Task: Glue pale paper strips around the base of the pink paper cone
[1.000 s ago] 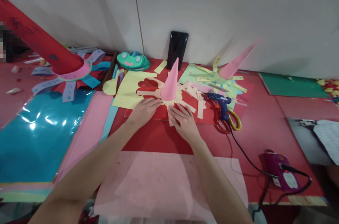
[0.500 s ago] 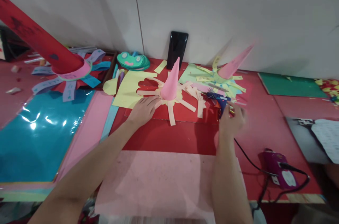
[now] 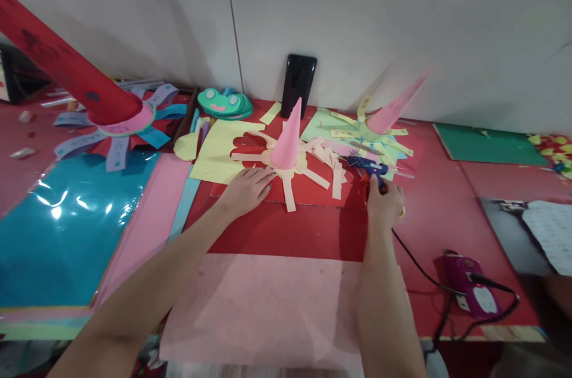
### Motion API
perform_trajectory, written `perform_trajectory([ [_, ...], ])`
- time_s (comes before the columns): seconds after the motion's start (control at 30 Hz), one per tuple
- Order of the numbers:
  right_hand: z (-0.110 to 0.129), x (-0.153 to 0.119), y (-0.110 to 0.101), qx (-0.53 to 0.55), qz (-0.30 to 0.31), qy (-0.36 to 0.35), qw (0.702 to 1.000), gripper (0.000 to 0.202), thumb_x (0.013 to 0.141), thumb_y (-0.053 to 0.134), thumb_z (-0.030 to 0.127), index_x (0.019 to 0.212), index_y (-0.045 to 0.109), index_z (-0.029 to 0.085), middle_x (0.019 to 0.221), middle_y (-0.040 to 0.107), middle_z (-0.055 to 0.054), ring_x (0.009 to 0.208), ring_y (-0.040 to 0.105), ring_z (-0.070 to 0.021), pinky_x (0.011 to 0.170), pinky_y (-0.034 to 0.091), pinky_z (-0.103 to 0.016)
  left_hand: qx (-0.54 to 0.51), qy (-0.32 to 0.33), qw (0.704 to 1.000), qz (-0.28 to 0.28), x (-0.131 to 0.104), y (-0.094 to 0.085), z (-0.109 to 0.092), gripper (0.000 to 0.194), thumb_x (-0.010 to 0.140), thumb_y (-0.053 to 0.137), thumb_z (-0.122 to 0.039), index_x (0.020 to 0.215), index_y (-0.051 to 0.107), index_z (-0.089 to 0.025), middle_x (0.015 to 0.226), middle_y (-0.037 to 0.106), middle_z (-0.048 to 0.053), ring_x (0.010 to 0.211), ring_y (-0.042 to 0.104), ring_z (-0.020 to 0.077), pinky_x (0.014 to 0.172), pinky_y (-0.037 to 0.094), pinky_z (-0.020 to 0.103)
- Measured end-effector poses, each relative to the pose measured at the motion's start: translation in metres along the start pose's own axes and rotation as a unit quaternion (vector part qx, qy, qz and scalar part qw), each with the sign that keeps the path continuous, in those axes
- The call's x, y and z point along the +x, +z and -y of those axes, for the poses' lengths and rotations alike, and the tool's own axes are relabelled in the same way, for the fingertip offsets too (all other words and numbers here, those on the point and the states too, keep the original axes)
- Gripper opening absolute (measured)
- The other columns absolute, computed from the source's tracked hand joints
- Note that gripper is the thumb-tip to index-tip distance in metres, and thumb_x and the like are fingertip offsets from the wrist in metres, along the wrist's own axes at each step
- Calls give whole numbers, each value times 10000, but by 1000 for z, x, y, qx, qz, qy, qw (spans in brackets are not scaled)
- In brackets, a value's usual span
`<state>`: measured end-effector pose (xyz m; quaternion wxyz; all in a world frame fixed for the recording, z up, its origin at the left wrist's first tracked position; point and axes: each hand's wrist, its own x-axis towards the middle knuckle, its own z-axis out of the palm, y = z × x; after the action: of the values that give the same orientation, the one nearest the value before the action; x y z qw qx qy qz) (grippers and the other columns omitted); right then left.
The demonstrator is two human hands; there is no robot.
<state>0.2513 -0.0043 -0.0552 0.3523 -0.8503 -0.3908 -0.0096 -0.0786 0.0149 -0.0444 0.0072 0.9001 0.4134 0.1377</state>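
smooth pink paper cone stands on pale strips atop the red sheet. left hand lies flat and open beside its base; right hand, well apart, grips the blue glue gun.

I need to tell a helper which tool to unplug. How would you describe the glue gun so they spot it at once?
Start at the black phone leaning on the wall, then go to the pink cone in front of it. Right of that cone, under the right hand, lies the glue gun. It is the only blue tool there, with a black cord trailing away.
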Motion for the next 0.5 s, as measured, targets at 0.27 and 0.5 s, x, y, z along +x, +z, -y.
perform_trajectory([
  [0.27,2,0,1,-10,28,3,1000,445,823,438,515,981,646,155,983,622,-132,948,542,-269,868,381,-405,-11,-4,1000,6,0,0,0,372,958,329,-227,1223,579,-153,1283,594,89,1178,549,230,982,438,407],
  [0.5,4,-1,2,9,13,15,1000,466,839,400,533,951,641,150,964,624,-130,915,551,-256,841,395,-386,-13,-19,1000,-16,0,1,-1,345,956,349,-235,1216,559,-151,1238,622,92,1129,581,209,968,450,378],
])
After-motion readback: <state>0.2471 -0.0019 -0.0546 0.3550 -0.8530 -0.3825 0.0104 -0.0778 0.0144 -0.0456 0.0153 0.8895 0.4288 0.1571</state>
